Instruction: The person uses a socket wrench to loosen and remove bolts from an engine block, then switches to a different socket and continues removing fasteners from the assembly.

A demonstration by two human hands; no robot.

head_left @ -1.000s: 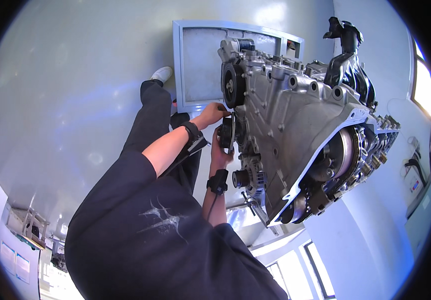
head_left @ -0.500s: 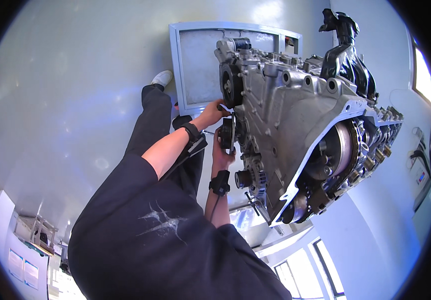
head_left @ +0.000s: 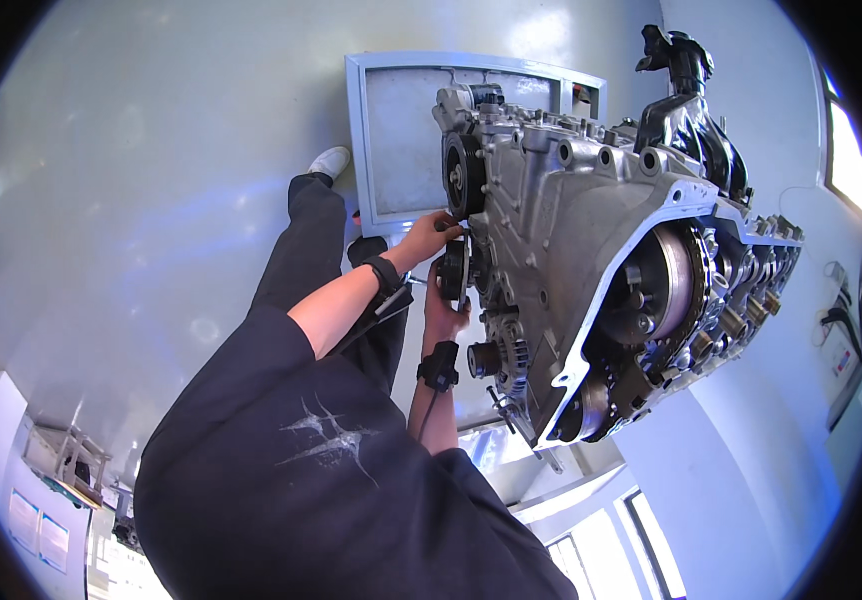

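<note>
A large grey engine (head_left: 591, 230) hangs on a stand in front of me, its chain and sprockets (head_left: 651, 300) uncovered at the right. A small black pulley (head_left: 453, 270) sits against the engine's left face, below a bigger black pulley (head_left: 463, 178). My left hand (head_left: 429, 236) has its fingers closed on the top edge of the small pulley. My right hand (head_left: 445, 308) grips the same pulley from below. Both wrists carry black bands. What the fingertips touch behind the pulley is hidden.
A grey framed panel (head_left: 401, 140) lies on the pale floor behind the engine. My legs and one white shoe (head_left: 329, 162) stretch toward it. A black manifold (head_left: 689, 100) tops the engine. A window (head_left: 849, 160) is at the right; shelving (head_left: 61, 460) stands at the lower left.
The view has shifted a little, so the engine sits slightly higher and further right in the picture. Both hands have stayed on the small black pulley.
</note>
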